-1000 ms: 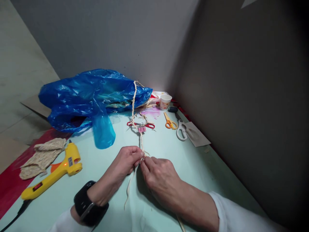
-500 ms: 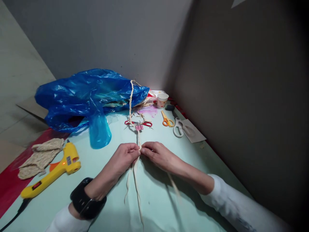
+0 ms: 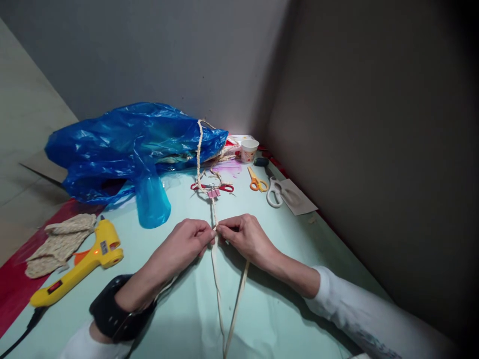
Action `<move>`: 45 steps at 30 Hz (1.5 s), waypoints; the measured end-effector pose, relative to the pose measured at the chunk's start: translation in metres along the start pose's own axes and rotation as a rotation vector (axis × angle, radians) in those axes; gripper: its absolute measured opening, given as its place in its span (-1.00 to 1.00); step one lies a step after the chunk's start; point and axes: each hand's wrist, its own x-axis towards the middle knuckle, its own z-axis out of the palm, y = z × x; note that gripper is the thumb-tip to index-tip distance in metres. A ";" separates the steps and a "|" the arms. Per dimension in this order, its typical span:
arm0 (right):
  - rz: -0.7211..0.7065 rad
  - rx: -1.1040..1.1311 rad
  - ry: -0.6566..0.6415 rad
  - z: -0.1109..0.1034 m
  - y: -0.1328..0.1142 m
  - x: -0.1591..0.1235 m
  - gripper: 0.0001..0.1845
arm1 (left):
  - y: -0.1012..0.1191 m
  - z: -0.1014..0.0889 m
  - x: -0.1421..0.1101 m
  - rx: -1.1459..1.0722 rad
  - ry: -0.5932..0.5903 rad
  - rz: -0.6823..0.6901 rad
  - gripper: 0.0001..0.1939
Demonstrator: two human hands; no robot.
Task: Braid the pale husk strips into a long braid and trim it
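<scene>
A pale braid [image 3: 214, 212] runs down from a pink binder clip [image 3: 213, 194] to my fingertips. My left hand [image 3: 187, 244] pinches a strand at the braid's lower end from the left. From the right, my right hand [image 3: 249, 238] pinches there too, thumb against forefinger. Loose pale strands [image 3: 217, 284] trail from this spot toward the near edge; one passes under my right hand and another shows beneath my left wrist. Above the clip, a finished length of braid [image 3: 199, 149] lies up over a blue plastic bag [image 3: 123, 134]. Red-handled scissors [image 3: 227, 188] lie behind the clip.
At left lie a yellow glue gun [image 3: 80, 269] with its cord and a woven straw piece [image 3: 62, 244]. Orange scissors [image 3: 258, 182], white-handled scissors [image 3: 275, 194], a paper cup [image 3: 248, 151], a dark spool [image 3: 261, 162] and a card [image 3: 301, 199] are at the back right, near the wall.
The loose strands have shifted: one now slants down from under my right hand, another lies beneath my left wrist. My left forearm has moved slightly left. Both hands stay pinched at the braid's end.
</scene>
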 end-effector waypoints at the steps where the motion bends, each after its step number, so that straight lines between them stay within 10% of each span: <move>1: 0.004 0.040 -0.011 0.000 0.001 0.000 -0.67 | 0.000 0.001 -0.001 -0.071 -0.040 0.001 -0.72; 16: 0.230 0.680 -0.076 0.000 -0.002 0.000 -0.77 | 0.018 0.042 -0.024 0.484 0.191 0.041 -0.75; 22: 0.243 0.668 -0.086 -0.001 -0.002 -0.002 -0.75 | 0.006 0.008 -0.005 0.088 0.328 0.042 -0.73; 27: 0.207 0.646 -0.110 0.000 -0.002 -0.003 -0.73 | -0.005 0.009 0.010 -0.529 -0.085 -0.126 -0.81; 31: 0.138 0.673 -0.154 -0.002 -0.003 -0.001 -0.72 | -0.004 0.014 0.009 -0.709 -0.138 -0.104 -0.84; 38: -0.054 -0.058 -0.121 -0.011 -0.008 -0.004 -0.67 | -0.003 0.016 0.006 -0.687 -0.032 -0.159 -0.85; 45: -0.175 -0.797 0.004 -0.005 -0.015 -0.016 -0.78 | -0.007 0.019 0.008 -0.135 0.179 -0.013 -0.79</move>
